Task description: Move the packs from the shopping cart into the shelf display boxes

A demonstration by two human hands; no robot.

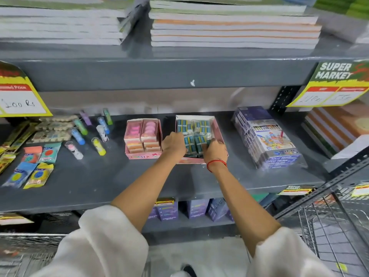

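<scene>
A pink display box [218, 130] stands on the middle grey shelf, filled with several teal packs [188, 125]. Both my hands reach into its front half. My left hand [173, 145] is curled over the packs at the box's left side. My right hand [214, 150], with a red thread at the wrist, grips teal packs [200, 143] near the front of the box. Left of it stands a second pink display box [139, 155] marked "ERASER", holding pink and orange packs. The wire shopping cart [329, 222] is at the lower right; its contents are not visible.
Colouring-pencil packs [267, 140] are stacked right of the teal box. Small tubes [99, 134] and wrapped sharpeners [34, 168] lie loose on the shelf at left. Notebook stacks [233, 27] fill the shelf above. Yellow price tags [18, 96] hang from the shelf edges.
</scene>
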